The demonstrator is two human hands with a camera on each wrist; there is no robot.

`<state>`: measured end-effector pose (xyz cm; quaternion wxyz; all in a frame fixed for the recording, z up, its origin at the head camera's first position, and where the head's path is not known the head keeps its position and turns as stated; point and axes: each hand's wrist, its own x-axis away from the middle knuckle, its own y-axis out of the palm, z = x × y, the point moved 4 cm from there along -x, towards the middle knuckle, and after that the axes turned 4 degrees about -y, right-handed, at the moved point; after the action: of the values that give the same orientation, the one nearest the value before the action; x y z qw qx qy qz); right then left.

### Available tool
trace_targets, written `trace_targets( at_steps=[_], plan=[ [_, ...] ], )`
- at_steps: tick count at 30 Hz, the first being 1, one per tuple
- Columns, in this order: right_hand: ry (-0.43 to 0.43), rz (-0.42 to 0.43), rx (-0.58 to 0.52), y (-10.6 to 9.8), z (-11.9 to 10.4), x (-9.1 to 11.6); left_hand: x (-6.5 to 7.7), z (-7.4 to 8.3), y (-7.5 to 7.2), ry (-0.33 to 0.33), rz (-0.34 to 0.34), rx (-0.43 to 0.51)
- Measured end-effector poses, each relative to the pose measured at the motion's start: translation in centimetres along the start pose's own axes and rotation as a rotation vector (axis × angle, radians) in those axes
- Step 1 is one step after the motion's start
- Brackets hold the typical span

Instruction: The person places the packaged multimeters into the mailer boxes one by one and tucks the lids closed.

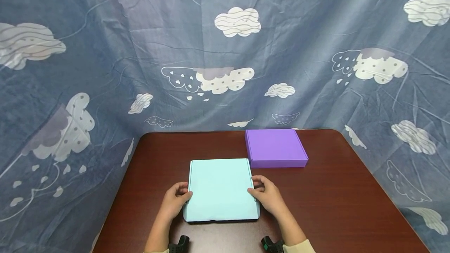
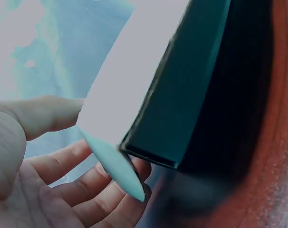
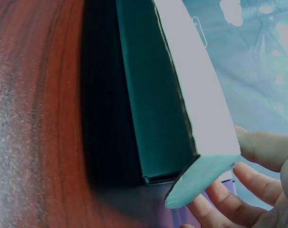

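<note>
A pale mint cardboard box sits near the front middle of the dark wooden table. My left hand holds its left side, thumb at the lid's edge and fingers curled beside and below. On the opposite side, my right hand grips in much the same way. Both wrist views show the lid's pale front flap over the dark green-looking front wall. A rounded side tab sticks out by the left fingers; another tab shows near the right fingers.
A closed purple box lies behind and to the right, close to the mint box's far right corner. The table has a reddish-brown top. A blue cloud-printed curtain surrounds its back and sides.
</note>
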<state>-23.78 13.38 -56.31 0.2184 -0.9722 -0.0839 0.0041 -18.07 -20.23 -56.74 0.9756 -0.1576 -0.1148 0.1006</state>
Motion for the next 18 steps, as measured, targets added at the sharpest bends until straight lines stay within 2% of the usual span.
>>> trace_targets(
  at_steps=[4, 8, 15, 18],
  plan=[
    [0.005, 0.008, 0.000, 0.1, 0.3, 0.1, 0.0, -0.6, 0.3, 0.003, 0.016, -0.021],
    [0.001, 0.015, 0.055, 0.2, 0.3, 0.5, 0.4, -0.7, 0.3, -0.004, 0.020, -0.055],
    [0.025, -0.006, 0.182, -0.1, -0.6, 2.0, 1.8, 0.5, -0.9, -0.001, 0.015, -0.255],
    [0.019, -0.022, 0.252, -0.3, -1.2, 2.7, 2.1, 0.7, -1.2, 0.000, -0.004, -0.305]
  ],
)
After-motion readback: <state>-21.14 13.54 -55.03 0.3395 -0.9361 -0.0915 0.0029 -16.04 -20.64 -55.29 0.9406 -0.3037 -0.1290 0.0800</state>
